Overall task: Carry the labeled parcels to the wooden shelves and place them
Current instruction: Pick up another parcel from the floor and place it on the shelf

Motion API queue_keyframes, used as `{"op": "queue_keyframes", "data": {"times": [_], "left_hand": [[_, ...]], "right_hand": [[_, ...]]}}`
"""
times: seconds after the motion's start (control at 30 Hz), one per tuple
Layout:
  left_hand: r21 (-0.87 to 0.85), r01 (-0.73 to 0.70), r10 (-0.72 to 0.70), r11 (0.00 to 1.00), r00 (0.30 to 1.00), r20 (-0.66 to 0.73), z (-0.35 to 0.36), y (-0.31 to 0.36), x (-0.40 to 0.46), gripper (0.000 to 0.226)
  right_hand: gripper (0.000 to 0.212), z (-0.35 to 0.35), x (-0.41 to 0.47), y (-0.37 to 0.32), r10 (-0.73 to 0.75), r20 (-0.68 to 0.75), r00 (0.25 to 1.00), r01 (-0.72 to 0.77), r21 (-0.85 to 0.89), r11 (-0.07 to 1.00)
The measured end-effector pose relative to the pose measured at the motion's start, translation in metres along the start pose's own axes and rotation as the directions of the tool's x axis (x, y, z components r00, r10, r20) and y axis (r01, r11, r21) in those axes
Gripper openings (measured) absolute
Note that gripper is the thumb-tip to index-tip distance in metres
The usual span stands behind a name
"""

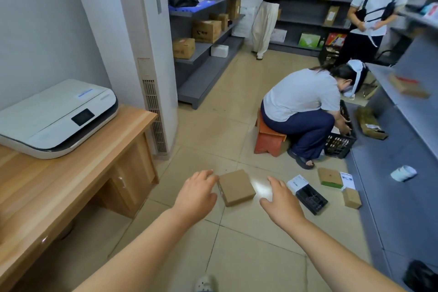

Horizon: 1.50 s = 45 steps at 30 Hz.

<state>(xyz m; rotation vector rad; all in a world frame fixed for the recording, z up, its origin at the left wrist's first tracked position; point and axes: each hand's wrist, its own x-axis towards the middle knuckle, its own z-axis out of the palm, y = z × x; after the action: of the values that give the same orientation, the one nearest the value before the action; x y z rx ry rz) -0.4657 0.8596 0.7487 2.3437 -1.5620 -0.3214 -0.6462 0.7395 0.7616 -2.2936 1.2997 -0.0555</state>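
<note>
Two hands out in front of me, and both sets of fingers are spread and empty. My left hand (195, 193) has its fingertips right at the left edge of the cardboard parcel (235, 187); I cannot tell whether they touch it yet. My right hand (283, 201) hangs just off the parcel's right side, palm down, with a strip of bare tile between. That straddle makes sense to me: one hand per side, ready to clamp and lift a box too wide for a single pinch.

The parcel itself sits flat on the floor (237, 256) at twelve o'clock from my hands, turned a little askew to the tile lines. I can't make out a label on its top face from here.

Out at three o'clock, more small packages lie loose on the tiles, among them a black tray (311, 199) and a green-edged box (330, 177), close to the foot of the grey shelf (403, 173), which runs up that side. At one o'clock a person (303, 106) sits on a red stool (269, 140), bent over a black crate (340, 146).

At nine o'clock, a white printer (57, 118) rests on the wooden table (102, 156).

Carrying is still ahead, I'd say.
</note>
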Motion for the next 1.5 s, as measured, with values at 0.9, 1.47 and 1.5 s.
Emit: {"op": "queue_keyframes", "data": {"times": [0.9, 1.47, 1.5], "left_hand": [[-0.099, 0.173, -0.161, 0.98, 0.98, 0.119, 0.062, -0.031, 0.403, 0.051], [-0.283, 0.713, -0.701, 0.642, 0.695, 0.16, 0.206, -0.013, 0.512, 0.049], [-0.289, 0.733, -0.722, 0.615, 0.672, 0.168, 0.217, -0.016, 0.511, 0.049]], "right_hand": [[0.061, -0.067, 0.416, 0.061, -0.005, 0.162, 0.987, 0.019, -0.087, 0.996], [0.057, -0.013, 0.668, 0.164, -0.194, 0.6, 0.776, 0.415, -0.255, 0.873], [0.056, -0.001, 0.676, 0.169, -0.19, 0.615, 0.765, 0.422, -0.257, 0.869]]}}
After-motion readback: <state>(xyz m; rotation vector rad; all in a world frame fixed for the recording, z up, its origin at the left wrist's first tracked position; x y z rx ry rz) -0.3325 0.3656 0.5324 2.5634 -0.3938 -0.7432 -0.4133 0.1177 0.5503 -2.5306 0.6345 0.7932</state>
